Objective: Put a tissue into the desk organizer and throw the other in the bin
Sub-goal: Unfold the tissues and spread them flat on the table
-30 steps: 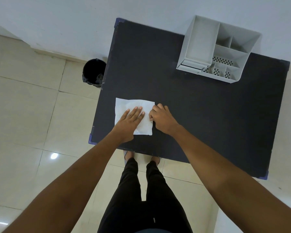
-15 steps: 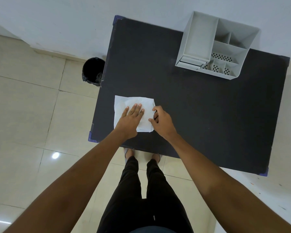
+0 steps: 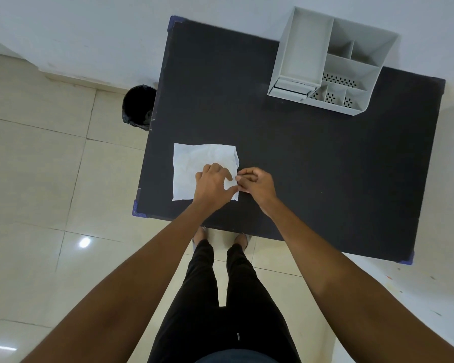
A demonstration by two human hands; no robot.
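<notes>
A white tissue [image 3: 194, 163] lies flat on the near left part of the black table [image 3: 312, 158]. My left hand [image 3: 212, 184] rests on its right half with the fingers curled, thumb and forefinger at the right edge. My right hand [image 3: 254, 183] pinches that same right edge from the other side. Whether one sheet or two lie stacked there I cannot tell. The grey desk organizer [image 3: 328, 61] stands at the far right of the table, its compartments showing nothing inside. A black bin [image 3: 138, 107] stands on the floor beside the table's far left edge.
A white wall runs behind the table. Beige floor tiles [image 3: 37, 179] spread to the left and below. My legs in black trousers [image 3: 220, 297] stand at the table's near edge.
My left hand went from lying flat on the tissue to curling its fingers at the right edge. My right hand's fingers have closed onto that edge, which has lifted slightly.
</notes>
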